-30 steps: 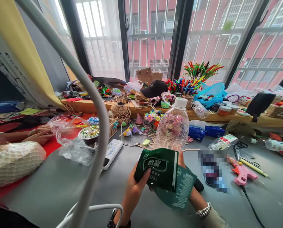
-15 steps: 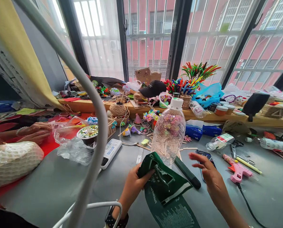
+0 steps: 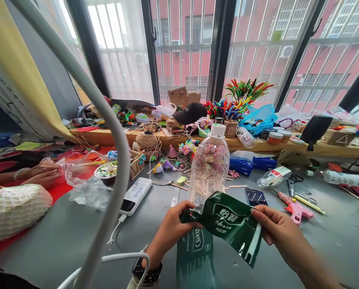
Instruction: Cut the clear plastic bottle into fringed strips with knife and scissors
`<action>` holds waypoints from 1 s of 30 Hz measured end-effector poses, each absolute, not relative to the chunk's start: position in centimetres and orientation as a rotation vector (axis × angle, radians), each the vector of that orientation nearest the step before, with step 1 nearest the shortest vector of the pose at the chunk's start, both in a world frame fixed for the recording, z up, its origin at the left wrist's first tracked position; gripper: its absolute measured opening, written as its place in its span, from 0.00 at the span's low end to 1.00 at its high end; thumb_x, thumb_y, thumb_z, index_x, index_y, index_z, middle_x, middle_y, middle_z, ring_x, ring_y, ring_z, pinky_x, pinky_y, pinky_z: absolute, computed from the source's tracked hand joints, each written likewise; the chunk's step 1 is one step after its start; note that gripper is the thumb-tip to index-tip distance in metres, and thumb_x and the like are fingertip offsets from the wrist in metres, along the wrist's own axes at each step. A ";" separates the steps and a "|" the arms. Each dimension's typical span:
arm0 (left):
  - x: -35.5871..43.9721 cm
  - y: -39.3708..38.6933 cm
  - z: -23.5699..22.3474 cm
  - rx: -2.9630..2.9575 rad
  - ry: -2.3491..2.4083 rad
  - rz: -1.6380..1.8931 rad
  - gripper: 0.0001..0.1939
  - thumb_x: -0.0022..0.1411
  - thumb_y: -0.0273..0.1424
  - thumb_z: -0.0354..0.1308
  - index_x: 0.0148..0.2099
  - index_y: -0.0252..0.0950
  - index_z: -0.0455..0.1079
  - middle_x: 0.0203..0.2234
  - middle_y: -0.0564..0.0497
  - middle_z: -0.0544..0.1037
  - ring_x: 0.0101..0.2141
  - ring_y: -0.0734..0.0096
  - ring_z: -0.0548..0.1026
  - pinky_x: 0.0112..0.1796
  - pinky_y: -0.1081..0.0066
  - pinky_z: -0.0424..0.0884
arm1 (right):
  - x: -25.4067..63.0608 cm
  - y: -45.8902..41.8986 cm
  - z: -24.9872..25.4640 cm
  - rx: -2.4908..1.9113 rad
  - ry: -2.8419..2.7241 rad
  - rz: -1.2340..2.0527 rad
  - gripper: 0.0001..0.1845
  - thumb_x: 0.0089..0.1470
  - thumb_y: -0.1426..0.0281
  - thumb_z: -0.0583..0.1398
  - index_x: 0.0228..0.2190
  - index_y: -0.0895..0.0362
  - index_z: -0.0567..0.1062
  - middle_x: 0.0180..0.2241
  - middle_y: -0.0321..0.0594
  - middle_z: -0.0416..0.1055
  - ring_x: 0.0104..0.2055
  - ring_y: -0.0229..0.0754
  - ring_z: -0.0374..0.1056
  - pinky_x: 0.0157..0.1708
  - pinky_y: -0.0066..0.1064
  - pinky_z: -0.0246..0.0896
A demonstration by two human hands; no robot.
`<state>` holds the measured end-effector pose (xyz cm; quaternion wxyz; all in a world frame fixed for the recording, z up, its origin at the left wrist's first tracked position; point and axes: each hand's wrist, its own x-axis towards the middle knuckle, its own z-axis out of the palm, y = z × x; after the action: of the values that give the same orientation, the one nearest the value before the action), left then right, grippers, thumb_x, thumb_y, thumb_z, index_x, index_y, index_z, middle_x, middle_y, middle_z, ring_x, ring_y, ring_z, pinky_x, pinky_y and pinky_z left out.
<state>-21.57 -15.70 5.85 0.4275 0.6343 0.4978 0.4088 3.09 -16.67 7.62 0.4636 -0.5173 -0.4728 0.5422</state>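
I hold a green plastic bottle label (image 3: 224,224) stretched between both hands, low in the middle of the view. My left hand (image 3: 171,228) pinches its left end and my right hand (image 3: 277,230) pinches its right end. A loose strip of the label hangs down below my left hand. Just behind the label stands a clear plastic bottle (image 3: 208,164) with a white cap, holding small coloured bits and wooden sticks. Neither hand touches the bottle.
On the grey table (image 3: 61,237) lie a white power bank (image 3: 135,192), a phone (image 3: 255,196), a pink glue gun (image 3: 293,206), scissors and craft bits. Another person's hands (image 3: 39,174) rest at the left. A white curved tube (image 3: 107,132) crosses the foreground.
My right hand, which had been open in the air above the table, has come back and taken hold of the label's right end. The label is now pulled out flat between both hands.
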 end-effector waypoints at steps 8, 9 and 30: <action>-21.4 -16.4 4.8 1.515 1.140 1.051 0.09 0.52 0.35 0.55 0.32 0.35 0.73 0.27 0.52 0.75 0.30 0.69 0.69 0.32 0.75 0.63 | 2.9 -17.5 8.5 -0.999 -0.721 1.474 0.15 0.34 0.58 0.66 0.26 0.53 0.75 0.18 0.37 0.69 0.17 0.36 0.63 0.16 0.27 0.61; -20.8 -16.5 4.7 1.450 1.121 1.080 0.11 0.52 0.37 0.56 0.31 0.35 0.73 0.26 0.52 0.75 0.30 0.69 0.69 0.32 0.74 0.64 | 2.7 -17.7 8.4 -0.982 -0.700 1.488 0.15 0.34 0.59 0.67 0.27 0.53 0.75 0.19 0.38 0.69 0.18 0.36 0.64 0.16 0.26 0.61; -17.3 -18.1 7.0 0.883 0.556 1.128 0.19 0.50 0.34 0.61 0.44 0.34 0.67 0.40 0.46 0.75 0.43 0.58 0.70 0.44 0.64 0.63 | -0.6 -18.5 6.5 -1.134 -1.062 1.359 0.14 0.40 0.59 0.64 0.24 0.56 0.69 0.20 0.31 0.68 0.20 0.31 0.60 0.19 0.22 0.58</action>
<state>-17.25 -18.07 6.95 0.7192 0.3994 0.2513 0.5100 -0.64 -18.54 6.53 0.5131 -0.4717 -0.4416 0.5650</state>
